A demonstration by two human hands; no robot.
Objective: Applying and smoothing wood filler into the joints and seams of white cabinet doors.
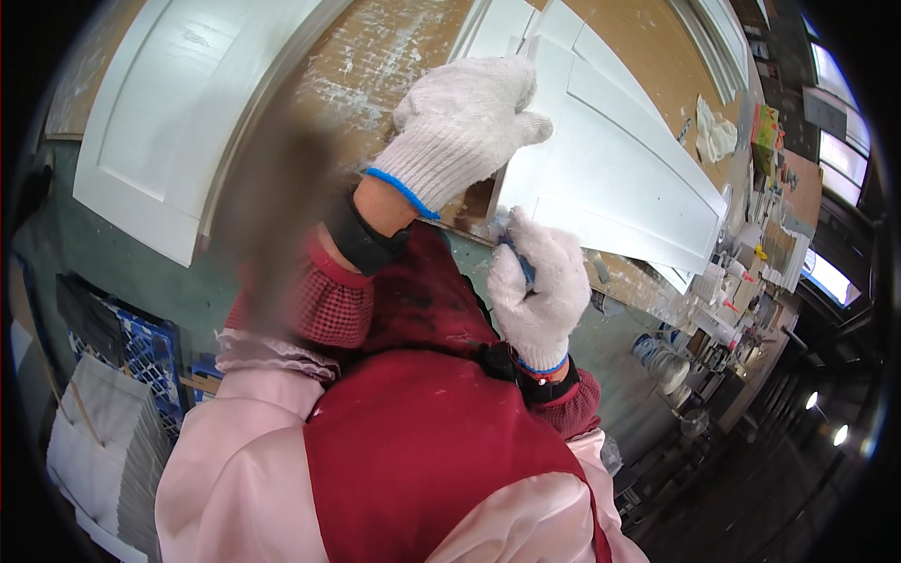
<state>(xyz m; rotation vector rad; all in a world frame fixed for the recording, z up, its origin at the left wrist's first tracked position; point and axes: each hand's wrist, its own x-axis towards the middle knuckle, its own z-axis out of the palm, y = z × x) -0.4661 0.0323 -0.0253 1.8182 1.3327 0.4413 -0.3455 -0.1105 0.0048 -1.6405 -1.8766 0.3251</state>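
- Red apron [422, 450] over pink sleeves fills the foreground.
- Right hand [538, 281], in a white knit glove, is curled tight round a small blue tool [526, 267] — right at the near edge of the white painted wooden panel [610, 178].
- Left hand [460, 127], gloved too, presses on that panel's edge, fingers bent over it — panel lying on the paint-flecked brown workbench [394, 56].

Surface [375, 56]: brown board top, worn, streaked with white paint smears and dust. Two white painted panel doors lie flat on it: one at left [160, 113], overhanging the near edge; one at right [610, 159], long, also past the edge. More white trim strips [718, 38] far right. Crumpled white rag [715, 131] and small green box [766, 127] near the far end.
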